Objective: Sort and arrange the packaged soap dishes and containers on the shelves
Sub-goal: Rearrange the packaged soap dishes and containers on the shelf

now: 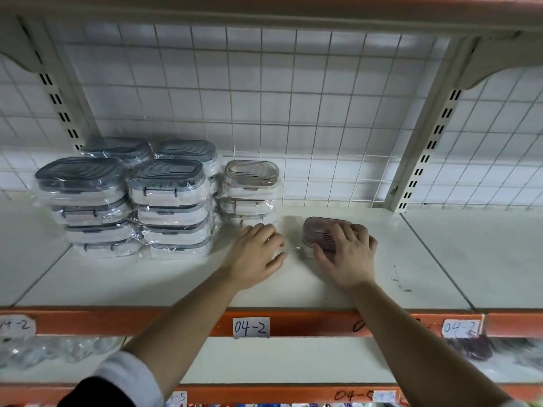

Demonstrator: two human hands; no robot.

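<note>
Both hands are up on the white shelf [293, 289]. The right hand [349, 257] lies on top of a dark red soap dish [318, 230]. Its fingers are spread over the lid and its thumb is curled on the front side, so it holds the dish. The dish sits flat on the shelf in a clear bag [292, 230].

The left hand [254, 255] is just beside the right hand. Its fingers are curled at the edge of the clear bag. I cannot tell if they pinch it.

Just behind the left hand is a tan stack [251, 186] of wrapped soap dishes. Further out past the left hand stand the grey stacks [173, 201], piled four high. Below the hands, a label [250, 327] on the orange shelf edge says 04-2.
</note>
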